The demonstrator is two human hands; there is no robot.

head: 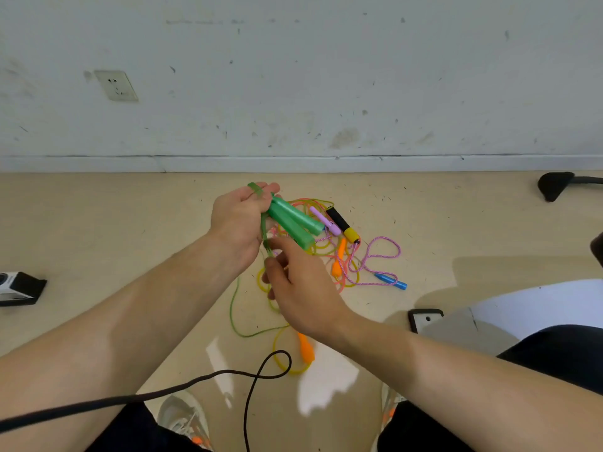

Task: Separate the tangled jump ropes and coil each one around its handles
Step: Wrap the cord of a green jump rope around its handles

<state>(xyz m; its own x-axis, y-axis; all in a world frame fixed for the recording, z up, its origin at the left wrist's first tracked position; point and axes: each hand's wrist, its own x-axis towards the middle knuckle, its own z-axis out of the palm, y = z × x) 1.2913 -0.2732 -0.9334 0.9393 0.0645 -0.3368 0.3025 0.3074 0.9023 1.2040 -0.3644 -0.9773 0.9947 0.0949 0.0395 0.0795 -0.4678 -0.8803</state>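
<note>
l. hand point(238, 220) fingers closed round both green handles point(293, 220); r. hand point(303, 288) pinches green rope point(231, 308) just below. risk: slack still runs into tangle point(349, 269) on floor point(130, 223); a hard pull may tighten knots and drag other ropes.

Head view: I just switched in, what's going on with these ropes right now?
A person is working on the green rope. The left-hand grip holds both green handles together above the floor, with a loop of green cord over its fingers. The right-hand grip appears to pinch that cord just below the handles; the rest trails to the floor. The other ropes lie tangled there, with an orange handle, purple handle, blue handle and black-and-yellow handle in the pile.
</note>
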